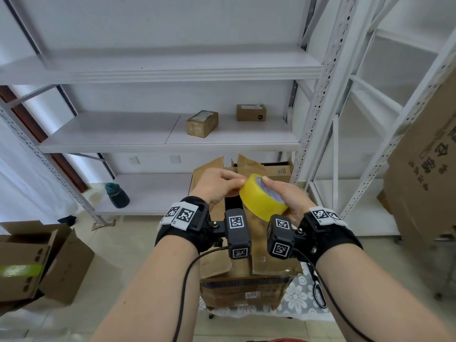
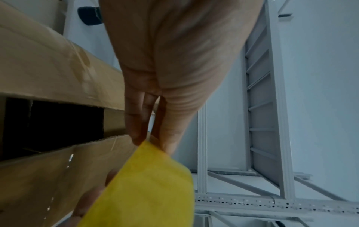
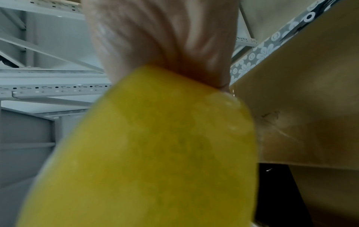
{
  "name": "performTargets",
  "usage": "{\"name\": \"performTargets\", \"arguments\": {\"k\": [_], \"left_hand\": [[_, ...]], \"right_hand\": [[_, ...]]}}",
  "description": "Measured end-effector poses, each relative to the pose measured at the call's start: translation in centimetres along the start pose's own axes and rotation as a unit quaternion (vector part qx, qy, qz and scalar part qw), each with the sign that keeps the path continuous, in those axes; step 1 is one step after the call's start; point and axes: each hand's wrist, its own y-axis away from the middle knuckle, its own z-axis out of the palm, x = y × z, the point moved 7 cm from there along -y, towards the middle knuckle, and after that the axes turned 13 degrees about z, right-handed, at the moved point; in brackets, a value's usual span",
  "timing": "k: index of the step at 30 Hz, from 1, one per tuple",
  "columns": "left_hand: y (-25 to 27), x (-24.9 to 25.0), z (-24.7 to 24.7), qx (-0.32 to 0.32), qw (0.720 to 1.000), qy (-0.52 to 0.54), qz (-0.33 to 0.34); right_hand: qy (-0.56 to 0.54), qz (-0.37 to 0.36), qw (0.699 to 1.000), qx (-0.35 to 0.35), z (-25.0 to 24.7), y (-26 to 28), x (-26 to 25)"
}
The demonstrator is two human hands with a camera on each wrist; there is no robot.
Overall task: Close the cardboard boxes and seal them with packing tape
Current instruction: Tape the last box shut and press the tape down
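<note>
The right hand (image 1: pixel 287 196) grips the yellow tape roll (image 1: pixel 261 199) above the box (image 1: pixel 243 272), whose top flaps stand partly open. The left hand (image 1: pixel 217 185) pinches the roll's edge with thumb and fingertips (image 2: pixel 137 135). Two small boxes (image 1: pixel 202 123) sit on the shelf (image 1: pixel 111 134) behind.

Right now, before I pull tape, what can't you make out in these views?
- Tape end: head view, the left hand covers the rim of the tape roll it pinches.
- Box contents: dark gap between flaps.
- Right hand fingers: right wrist view, blurred, behind the roll.
- Scissors: head view, partly hidden by the right forearm.
</note>
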Motion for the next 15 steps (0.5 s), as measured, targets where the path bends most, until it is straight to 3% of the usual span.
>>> {"name": "performTargets", "arguments": {"k": [6, 9, 12, 15], "left_hand": [[0.2, 0.6, -0.2, 0.033, 0.997, -0.06, 0.04], [0.0, 0.3, -0.7, 0.062, 0.994, -0.08, 0.042], [-0.4, -0.2, -1.4, 0.091, 0.992, -0.089, 0.026], [-0.8, -1.1, -2.2, 0.115, 0.988, -0.103, 0.006]], "right_hand": [[0.012, -0.015, 0.999, 0.031, 0.0, 0.2, -0.5], [-0.046, -0.08, 0.995, 0.03, 0.2, 0.9, -1.8], [-0.075, -0.109, 0.991, -0.033, 1.3, 2.1, -2.6], [0.024, -0.123, 0.988, -0.084, 3.2, 3.1, -3.0]]}}
